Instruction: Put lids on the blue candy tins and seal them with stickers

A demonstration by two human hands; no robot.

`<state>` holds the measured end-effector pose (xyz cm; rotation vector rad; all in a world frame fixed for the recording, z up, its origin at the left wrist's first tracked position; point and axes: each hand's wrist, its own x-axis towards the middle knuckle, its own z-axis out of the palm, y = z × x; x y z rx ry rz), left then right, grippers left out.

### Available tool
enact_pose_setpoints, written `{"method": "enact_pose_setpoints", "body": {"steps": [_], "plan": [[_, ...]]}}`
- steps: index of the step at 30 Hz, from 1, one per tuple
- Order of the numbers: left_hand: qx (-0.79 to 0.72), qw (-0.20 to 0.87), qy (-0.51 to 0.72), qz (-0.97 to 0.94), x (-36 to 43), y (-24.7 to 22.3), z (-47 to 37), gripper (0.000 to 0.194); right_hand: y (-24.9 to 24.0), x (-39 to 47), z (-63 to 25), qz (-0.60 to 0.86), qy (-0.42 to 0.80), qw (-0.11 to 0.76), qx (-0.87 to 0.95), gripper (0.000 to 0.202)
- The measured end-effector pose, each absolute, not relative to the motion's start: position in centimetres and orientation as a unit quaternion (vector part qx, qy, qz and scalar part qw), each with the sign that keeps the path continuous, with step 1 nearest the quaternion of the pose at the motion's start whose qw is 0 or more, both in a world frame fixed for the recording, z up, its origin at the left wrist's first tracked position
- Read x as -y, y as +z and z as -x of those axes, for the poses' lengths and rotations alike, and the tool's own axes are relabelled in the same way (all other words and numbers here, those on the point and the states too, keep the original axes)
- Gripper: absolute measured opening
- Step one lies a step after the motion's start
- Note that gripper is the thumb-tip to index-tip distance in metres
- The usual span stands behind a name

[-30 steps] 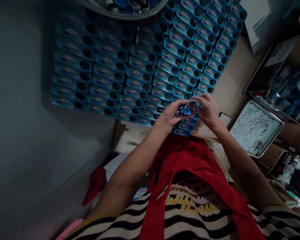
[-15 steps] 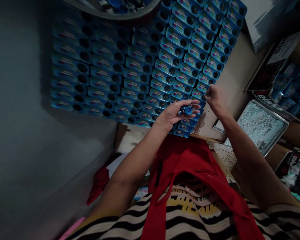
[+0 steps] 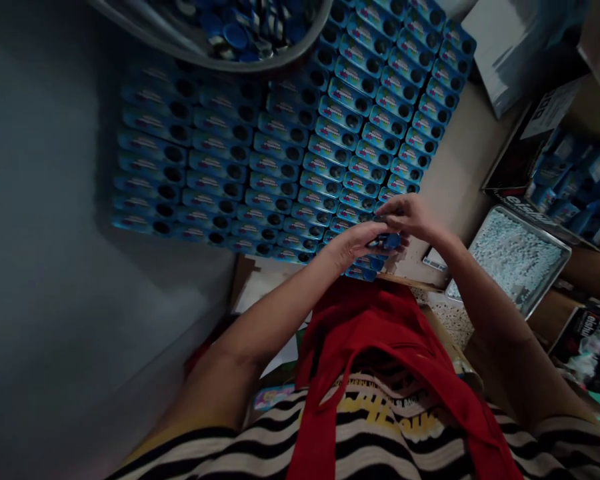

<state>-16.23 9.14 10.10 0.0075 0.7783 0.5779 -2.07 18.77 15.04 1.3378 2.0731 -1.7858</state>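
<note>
My left hand (image 3: 355, 243) is curled around several small round blue caps (image 3: 391, 241), above the near right corner of the packed containers. Just beyond it, my right hand (image 3: 414, 217) reaches over its fingers. The right thumb and fingers are drawn together in a pinch; what sits between them is too dark to make out. Beneath both hands stand rows of blue printed containers (image 3: 330, 133), packed tightly, each with a dark round opening at one end. A few containers in the nearest rows (image 3: 363, 273) are partly hidden by my left hand.
A metal bowl (image 3: 260, 65) of blue caps overhangs the far left rows. To the right are a tray (image 3: 555, 283) of pale pellets, a small scale (image 3: 434, 259) and a carton (image 3: 505, 190) with blue items. A grey wall (image 3: 45, 233) borders the left.
My right hand has come left and nearer, from the containers' right edge to my left hand. My left hand has shifted slightly toward me, its fingers more curled. The view has moved, showing more bowl.
</note>
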Motion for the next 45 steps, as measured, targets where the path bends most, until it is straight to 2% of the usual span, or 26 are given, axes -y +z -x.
{"method": "enact_pose_setpoints", "body": {"steps": [4,7,11,14,17,22,29,35,40,45], "plan": [[-0.341,0.907,0.244,-0.034,-9.0,9.9,14.6,0.017,14.8,-18.5,-0.2,-0.462,-0.669,0.107,-0.572,0.026],[-0.335,0.908,0.253,-0.005,-9.6,10.0,14.1,0.018,14.2,-19.1,-1.6,-0.517,-0.651,0.058,-0.553,0.018],[-0.328,0.891,0.311,0.027,-10.7,10.4,14.5,0.016,12.7,-21.5,-2.3,-0.600,-0.464,-0.067,-0.649,0.020],[-0.331,0.868,0.366,0.061,-11.3,10.7,15.4,0.019,11.4,-23.1,-2.2,-0.604,-0.320,-0.055,-0.727,0.024],[-0.331,0.840,0.416,0.107,-11.7,10.7,16.5,0.022,10.6,-23.8,-2.0,-0.577,-0.263,-0.027,-0.773,0.016],[-0.334,0.799,0.472,0.163,-12.5,10.6,18.4,0.032,10.2,-24.4,-1.7,-0.544,-0.258,-0.012,-0.798,0.015],[-0.329,0.789,0.481,0.193,-13.2,10.7,20.0,0.042,11.3,-24.4,-1.7,-0.531,-0.281,-0.008,-0.800,0.019],[-0.306,0.793,0.493,0.187,-13.5,10.6,20.0,0.044,10.3,-24.7,-1.2,-0.564,-0.248,0.031,-0.787,0.005],[-0.291,0.804,0.482,0.188,-13.1,10.0,19.6,0.046,10.4,-26.1,-1.2,-0.583,-0.255,0.050,-0.770,0.027],[-0.303,0.797,0.491,0.181,-12.3,9.9,18.9,0.047,11.8,-24.5,-0.7,-0.537,-0.273,-0.011,-0.798,0.025]]}}
